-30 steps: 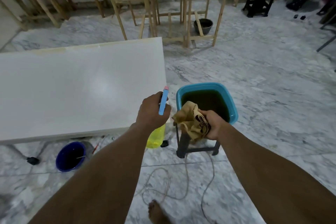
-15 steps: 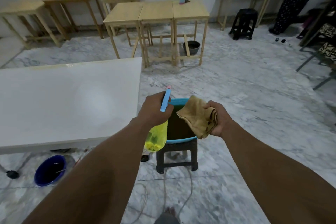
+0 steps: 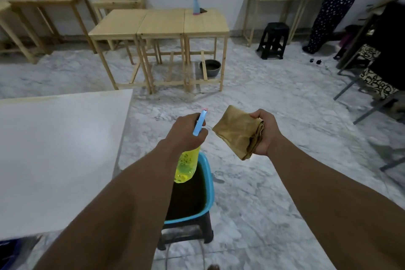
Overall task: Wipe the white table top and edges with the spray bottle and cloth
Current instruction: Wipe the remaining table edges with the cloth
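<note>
Left hand [image 3: 186,133]: my fingers wrapped round the spray bottle [image 3: 186,164]
Right hand [image 3: 264,131]: gripping the folded cloth [image 3: 236,133]
White bench [image 3: 61,149]: left of my left hand

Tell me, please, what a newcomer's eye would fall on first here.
At centre, the left hand grips a yellow spray bottle, and the right hand holds a folded tan cloth beside it. The white table fills the left, and a blue basin of dark liquid sits on a black stool below the hands.
</note>
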Tool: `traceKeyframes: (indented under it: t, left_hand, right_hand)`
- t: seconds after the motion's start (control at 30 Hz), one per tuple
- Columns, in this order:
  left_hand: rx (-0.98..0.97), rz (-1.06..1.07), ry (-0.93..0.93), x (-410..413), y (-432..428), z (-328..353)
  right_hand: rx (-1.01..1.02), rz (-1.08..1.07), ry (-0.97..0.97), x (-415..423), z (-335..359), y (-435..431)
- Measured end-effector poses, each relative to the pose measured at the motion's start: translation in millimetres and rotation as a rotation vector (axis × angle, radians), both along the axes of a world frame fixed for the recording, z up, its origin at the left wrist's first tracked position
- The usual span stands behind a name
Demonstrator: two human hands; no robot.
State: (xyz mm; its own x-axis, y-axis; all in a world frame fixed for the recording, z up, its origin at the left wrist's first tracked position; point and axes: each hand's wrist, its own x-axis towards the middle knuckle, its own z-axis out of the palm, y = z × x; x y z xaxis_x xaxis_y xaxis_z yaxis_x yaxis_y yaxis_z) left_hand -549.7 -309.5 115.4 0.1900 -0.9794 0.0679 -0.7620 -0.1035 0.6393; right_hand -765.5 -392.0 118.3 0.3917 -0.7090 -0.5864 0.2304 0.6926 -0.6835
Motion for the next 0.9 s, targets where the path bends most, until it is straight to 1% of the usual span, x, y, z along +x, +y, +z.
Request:
traceKeyframes:
  t: [0.17,0.37,0.4,0.47,0.5,0.53,0.6,0.63,0.7,0.73,0.8,0.83,0.9]
  left_hand:
    - [0.029,0.003,0.030,-5,-68,11]
    - [0.071,0.107,0.076,-1,-158,6]
    - [0.074,0.148,0.076,-2,-179,2]
    - [0.071,0.183,0.067,0,-197,-5]
    - [0.065,0.192,0.060,1,-199,-9]
    - [0.056,0.227,0.043,-3,-217,-14]
    - [0.059,0.210,0.052,-6,-221,-15]
    - [0.064,0.254,0.046,-6,-259,-12]
    - [0.070,0.262,0.051,-6,-266,-8]
    - [0.079,0.330,0.060,2,-284,-5]
    - [0.085,0.338,0.086,3,-290,-4]
    - [0.064,0.444,0.083,22,-301,0]
    - [0.048,0.464,0.088,27,-308,2]
  right_hand:
    - [0.008,0.021,0.037,-6,14,-75]
    - [0.007,0.139,0.055,11,17,-189]
    - [0.009,0.191,0.053,14,16,-213]
    - [0.009,0.209,0.054,18,8,-239]
    - [0.010,0.242,0.017,19,5,-243]
    - [0.017,0.294,0.030,20,4,-265]
    - [-0.007,0.298,0.037,24,1,-276]
    - [-0.008,0.373,0.065,32,5,-320]
    - [0.003,0.385,0.090,37,7,-327]
    - [0.008,0.474,0.086,54,7,-355]
    - [0.030,0.480,0.072,57,10,-358]
    - [0.009,0.580,0.073,90,14,-384]
    - [-0.055,0.533,0.094,98,20,-394]
